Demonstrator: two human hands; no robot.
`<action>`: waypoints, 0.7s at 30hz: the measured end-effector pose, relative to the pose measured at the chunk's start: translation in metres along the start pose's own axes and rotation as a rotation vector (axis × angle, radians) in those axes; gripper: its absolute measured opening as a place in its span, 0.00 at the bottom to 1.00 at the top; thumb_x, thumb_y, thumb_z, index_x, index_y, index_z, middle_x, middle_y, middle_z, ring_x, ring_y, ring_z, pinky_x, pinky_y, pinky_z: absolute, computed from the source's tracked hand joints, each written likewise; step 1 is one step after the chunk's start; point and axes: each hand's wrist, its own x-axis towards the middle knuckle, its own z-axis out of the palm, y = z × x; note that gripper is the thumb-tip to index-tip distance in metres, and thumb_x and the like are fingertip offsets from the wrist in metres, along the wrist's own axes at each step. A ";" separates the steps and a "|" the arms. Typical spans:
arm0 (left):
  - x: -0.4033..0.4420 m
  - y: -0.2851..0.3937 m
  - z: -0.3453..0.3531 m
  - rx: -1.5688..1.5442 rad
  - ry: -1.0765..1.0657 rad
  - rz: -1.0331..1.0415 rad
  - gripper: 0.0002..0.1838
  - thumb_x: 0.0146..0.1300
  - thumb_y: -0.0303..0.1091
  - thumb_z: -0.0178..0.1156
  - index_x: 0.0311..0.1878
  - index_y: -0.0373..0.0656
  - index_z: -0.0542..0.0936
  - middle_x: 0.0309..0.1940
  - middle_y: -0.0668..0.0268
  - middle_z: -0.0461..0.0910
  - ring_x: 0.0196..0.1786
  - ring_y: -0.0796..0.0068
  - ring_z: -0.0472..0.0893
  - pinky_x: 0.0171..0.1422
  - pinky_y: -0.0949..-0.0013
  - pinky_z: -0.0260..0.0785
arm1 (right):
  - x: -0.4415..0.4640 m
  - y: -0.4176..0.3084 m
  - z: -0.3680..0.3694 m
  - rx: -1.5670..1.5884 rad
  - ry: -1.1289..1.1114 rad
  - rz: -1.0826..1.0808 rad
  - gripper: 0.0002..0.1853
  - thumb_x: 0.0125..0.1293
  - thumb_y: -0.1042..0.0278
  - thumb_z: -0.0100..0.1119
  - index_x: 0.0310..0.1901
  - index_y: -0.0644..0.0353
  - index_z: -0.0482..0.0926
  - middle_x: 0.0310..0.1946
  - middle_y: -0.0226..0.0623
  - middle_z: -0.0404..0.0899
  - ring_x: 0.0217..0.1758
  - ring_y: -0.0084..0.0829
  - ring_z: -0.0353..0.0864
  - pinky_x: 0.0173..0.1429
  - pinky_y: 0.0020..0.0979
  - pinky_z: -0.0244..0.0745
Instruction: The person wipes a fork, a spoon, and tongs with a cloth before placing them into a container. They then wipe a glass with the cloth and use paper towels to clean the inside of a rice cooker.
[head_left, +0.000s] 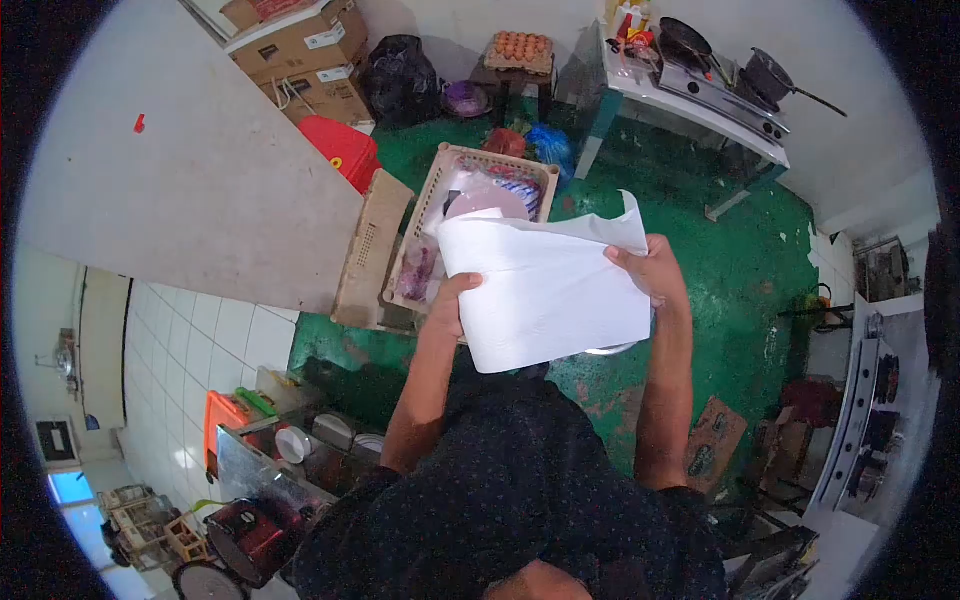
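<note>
A wide white piece of paper towel (560, 300) is stretched between my two hands in front of my chest. Its left side curves like a roll, though its core is hidden. My left hand (455, 305) grips that left side, thumb on top. My right hand (655, 270) pinches the upper right edge, where a loose corner curls upward. Just beyond the paper, a beige plastic crate (549, 190) holds a round pinkish item (490, 204) and several plastic-wrapped things. Part of a round white rim (608, 350) shows below the paper.
A large pale board or tabletop (200, 170) fills the left. At the back are a black bag (400, 80), a tray of eggs (520, 50) on a stool, and a table with a gas stove (715, 95) and pans. Flattened cardboard (715, 440) lies on the green floor (740, 280).
</note>
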 end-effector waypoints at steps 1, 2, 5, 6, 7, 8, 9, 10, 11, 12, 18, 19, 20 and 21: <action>0.002 0.001 -0.002 0.001 0.008 -0.002 0.41 0.46 0.36 0.69 0.64 0.28 0.67 0.52 0.48 0.78 0.53 0.54 0.81 0.58 0.54 0.77 | 0.001 -0.001 0.001 0.002 0.000 0.001 0.11 0.57 0.73 0.72 0.40 0.68 0.86 0.33 0.36 0.86 0.31 0.22 0.83 0.36 0.27 0.78; 0.004 0.001 -0.006 0.003 0.016 -0.006 0.40 0.46 0.35 0.69 0.63 0.28 0.67 0.51 0.49 0.78 0.52 0.54 0.81 0.58 0.54 0.77 | 0.001 0.000 0.002 0.005 0.001 0.003 0.11 0.57 0.73 0.72 0.40 0.68 0.85 0.34 0.36 0.86 0.31 0.22 0.83 0.36 0.27 0.78; 0.011 0.005 -0.018 0.043 0.018 0.005 0.38 0.47 0.34 0.68 0.63 0.28 0.68 0.51 0.49 0.78 0.52 0.55 0.81 0.57 0.54 0.78 | 0.003 0.003 0.000 0.056 -0.030 0.025 0.10 0.58 0.73 0.72 0.39 0.67 0.86 0.34 0.32 0.86 0.33 0.19 0.81 0.38 0.25 0.76; 0.011 0.009 -0.016 0.032 0.029 -0.019 0.38 0.47 0.33 0.68 0.63 0.28 0.68 0.51 0.49 0.78 0.52 0.56 0.81 0.57 0.54 0.78 | 0.003 0.001 0.003 0.064 -0.024 0.035 0.09 0.58 0.72 0.72 0.39 0.67 0.86 0.34 0.32 0.86 0.33 0.18 0.81 0.38 0.25 0.75; 0.010 0.013 -0.014 0.023 0.040 -0.042 0.38 0.47 0.33 0.68 0.63 0.28 0.68 0.51 0.49 0.78 0.52 0.56 0.81 0.57 0.54 0.78 | 0.002 -0.003 0.005 0.072 -0.018 0.046 0.09 0.58 0.72 0.72 0.39 0.66 0.86 0.34 0.31 0.85 0.33 0.18 0.80 0.39 0.24 0.75; 0.009 0.017 -0.012 0.014 0.051 -0.066 0.39 0.47 0.33 0.68 0.63 0.28 0.68 0.51 0.49 0.78 0.52 0.56 0.82 0.58 0.55 0.77 | 0.002 -0.005 0.008 0.082 -0.012 0.056 0.09 0.58 0.72 0.72 0.38 0.66 0.86 0.34 0.30 0.85 0.33 0.18 0.80 0.39 0.24 0.75; 0.007 0.022 -0.008 0.011 0.045 -0.065 0.38 0.47 0.33 0.68 0.63 0.28 0.68 0.51 0.49 0.78 0.52 0.57 0.82 0.58 0.55 0.77 | 0.003 -0.005 0.009 0.092 -0.005 0.048 0.09 0.58 0.72 0.72 0.38 0.66 0.85 0.34 0.31 0.86 0.33 0.19 0.81 0.38 0.25 0.76; 0.003 0.027 -0.003 0.009 0.040 -0.066 0.38 0.48 0.33 0.67 0.63 0.28 0.68 0.51 0.49 0.79 0.52 0.57 0.82 0.58 0.56 0.77 | 0.004 -0.004 0.009 0.102 0.003 0.042 0.09 0.58 0.73 0.72 0.39 0.67 0.85 0.34 0.33 0.86 0.32 0.20 0.82 0.37 0.26 0.77; 0.002 0.033 0.003 0.007 0.033 -0.068 0.38 0.48 0.33 0.67 0.63 0.28 0.68 0.51 0.49 0.79 0.51 0.57 0.82 0.58 0.56 0.77 | 0.005 -0.004 0.010 0.113 0.012 0.035 0.10 0.57 0.73 0.72 0.39 0.67 0.85 0.34 0.34 0.86 0.32 0.21 0.83 0.36 0.27 0.78; 0.000 0.040 0.009 -0.002 0.008 -0.073 0.38 0.48 0.33 0.67 0.63 0.29 0.68 0.51 0.49 0.79 0.52 0.57 0.82 0.58 0.57 0.77 | 0.005 -0.005 0.012 0.095 0.019 0.018 0.10 0.58 0.73 0.72 0.39 0.67 0.85 0.34 0.34 0.86 0.31 0.21 0.82 0.36 0.27 0.78; -0.005 0.068 -0.039 -0.004 0.249 0.143 0.37 0.49 0.40 0.66 0.62 0.30 0.70 0.48 0.49 0.81 0.48 0.55 0.83 0.54 0.56 0.78 | -0.006 -0.008 -0.023 -0.148 0.530 0.066 0.11 0.61 0.70 0.68 0.41 0.67 0.84 0.34 0.35 0.85 0.32 0.24 0.81 0.37 0.29 0.76; -0.022 0.101 -0.043 -0.108 0.297 0.231 0.37 0.49 0.42 0.65 0.62 0.31 0.71 0.47 0.49 0.81 0.47 0.54 0.84 0.53 0.55 0.79 | -0.017 0.012 -0.082 0.060 0.548 -0.030 0.11 0.62 0.68 0.67 0.42 0.68 0.84 0.34 0.36 0.85 0.32 0.25 0.81 0.37 0.30 0.76; -0.036 0.129 -0.051 -0.053 0.160 0.237 0.37 0.50 0.44 0.64 0.61 0.31 0.71 0.46 0.50 0.81 0.45 0.54 0.84 0.52 0.54 0.79 | -0.031 0.003 -0.112 -0.104 0.786 0.146 0.14 0.65 0.66 0.65 0.44 0.70 0.84 0.35 0.37 0.85 0.34 0.26 0.81 0.37 0.30 0.76; -0.042 0.149 -0.062 -0.011 0.024 0.260 0.36 0.50 0.45 0.64 0.60 0.32 0.72 0.45 0.50 0.81 0.43 0.53 0.84 0.51 0.53 0.79 | -0.047 0.014 -0.143 -0.125 0.834 0.027 0.15 0.65 0.65 0.65 0.44 0.72 0.83 0.35 0.38 0.85 0.36 0.26 0.82 0.39 0.30 0.76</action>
